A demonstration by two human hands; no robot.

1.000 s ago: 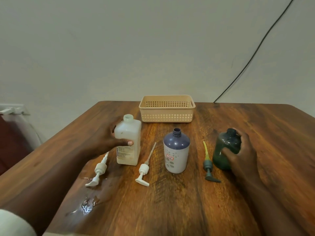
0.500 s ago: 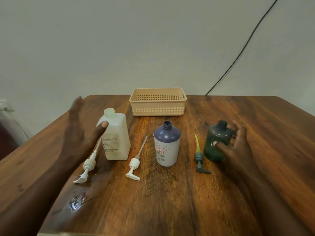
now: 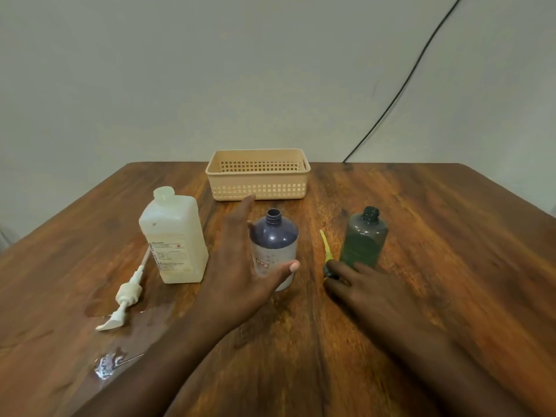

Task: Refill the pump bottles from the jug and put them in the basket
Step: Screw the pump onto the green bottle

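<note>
Head view. I take the purple bottle (image 3: 273,242) as my landmark: upright, uncapped, mid-table (image 3: 436,236). Behind it sits the beige basket (image 3: 258,179), nothing visible inside. To its left stands the white jug (image 3: 174,239), cap off, upright; further left lies a white pump (image 3: 128,293) on its side, and a wet patch (image 3: 105,367) shines nearer me. To the landmark's right stands the green bottle (image 3: 364,239), also uncapped, with a yellow-tubed pump (image 3: 326,251) lying between the two bottles. My left hand (image 3: 240,275) is spread open around the purple bottle's left side, thumb across its front; I cannot tell whether it touches. My right hand (image 3: 361,288), fingers loosely extended and gripping nothing, rests over the yellow-tubed pump's head, just before the green bottle.
</note>
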